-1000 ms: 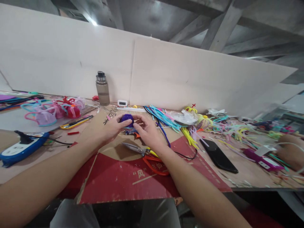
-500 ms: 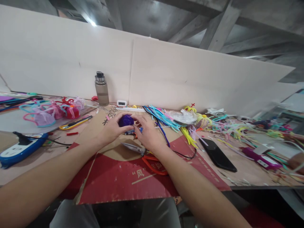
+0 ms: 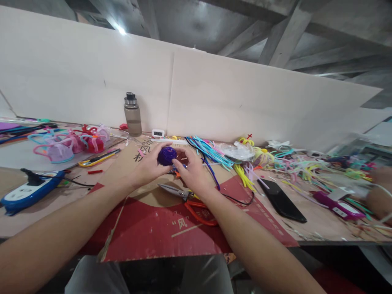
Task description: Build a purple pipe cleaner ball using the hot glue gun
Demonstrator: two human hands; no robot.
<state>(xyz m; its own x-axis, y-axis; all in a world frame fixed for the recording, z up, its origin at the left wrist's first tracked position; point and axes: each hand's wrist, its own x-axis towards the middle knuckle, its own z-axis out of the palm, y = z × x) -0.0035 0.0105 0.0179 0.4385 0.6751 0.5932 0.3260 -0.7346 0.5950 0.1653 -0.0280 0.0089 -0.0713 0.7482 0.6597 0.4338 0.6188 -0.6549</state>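
Observation:
A dark purple coiled ball [image 3: 167, 156] is held up between my hands over the cardboard; its material is too small to make out. My left hand [image 3: 150, 166] is closed on its left side, thumb below and fingers behind. Curled round its right side, my right hand [image 3: 191, 169] has its fingertips at the ball and its thumb just under it. Beneath my right wrist lie scissors [image 3: 196, 206] with red-orange handles, blades pointing left. Small blue and orange bits [image 3: 177, 173] show below the hands, partly hidden.
Finished pink and red pieces [image 3: 61, 150], a utility knife [image 3: 98, 158] and a blue-white power strip [image 3: 30, 190] are on the left. A bottle [image 3: 132, 116] stands behind. Fuzzy stems [image 3: 211, 151], a phone [image 3: 281, 200] and another person's hand [image 3: 381, 192] are on the right.
The purple ball has turned in my hands, and its coiled face now shows towards me. My hands have shifted slightly right. The other person's hand at the right has moved up.

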